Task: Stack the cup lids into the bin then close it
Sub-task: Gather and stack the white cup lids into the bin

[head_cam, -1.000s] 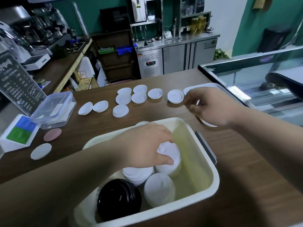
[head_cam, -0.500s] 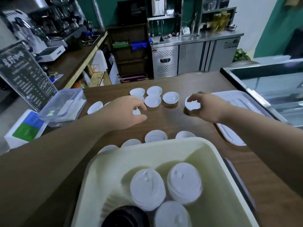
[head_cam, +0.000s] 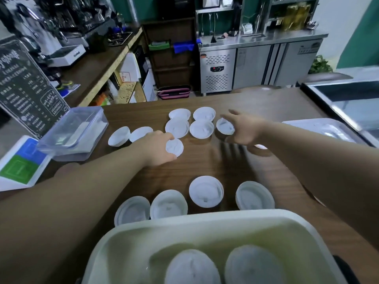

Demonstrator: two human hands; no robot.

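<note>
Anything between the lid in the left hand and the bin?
Nothing visibly blocks it. Four loose lids lie flat in a row before the far rim of the open bin; the left hand can probably carry its lid over them.

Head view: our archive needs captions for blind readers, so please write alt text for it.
Over a wooden counter, the left hand pinches a white lid and the right hand holds a second lid. Other lids lie loose on the counter, and the open cream bin nearest the camera has more inside.
</note>
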